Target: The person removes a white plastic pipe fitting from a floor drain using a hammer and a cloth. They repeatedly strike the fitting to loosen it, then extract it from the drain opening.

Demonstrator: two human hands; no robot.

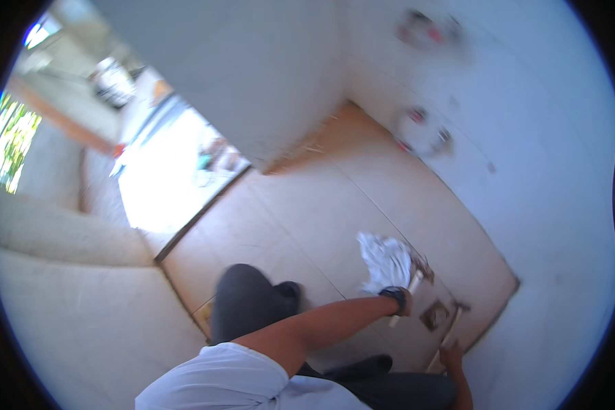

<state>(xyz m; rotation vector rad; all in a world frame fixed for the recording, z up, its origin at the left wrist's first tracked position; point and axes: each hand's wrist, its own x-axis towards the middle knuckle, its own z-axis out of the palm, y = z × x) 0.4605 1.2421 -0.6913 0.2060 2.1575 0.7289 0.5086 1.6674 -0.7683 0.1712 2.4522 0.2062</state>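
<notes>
My left hand point(407, 303), with a dark watch at its wrist, is closed round the pale handle point(415, 281) of a tool whose brown far end is blurred. Right beside that tool, a crumpled white cloth point(385, 261) lies on the floor tiles. Lower right, my right hand point(451, 354) grips the long pale handle of a hammer-like tool point(453, 326) with a small dark head. Between the two tools is a square drain opening point(435, 316) in the floor, with something pale inside.
Large beige tiles point(301, 212) cover the floor, dusty along the wall. A white wall point(547, 178) with pipe fittings point(422, 131) rises at the right. Another wall point(253, 75) ends beside a bright doorway point(178, 171) at the left. My bent knee point(249, 301) is near the middle.
</notes>
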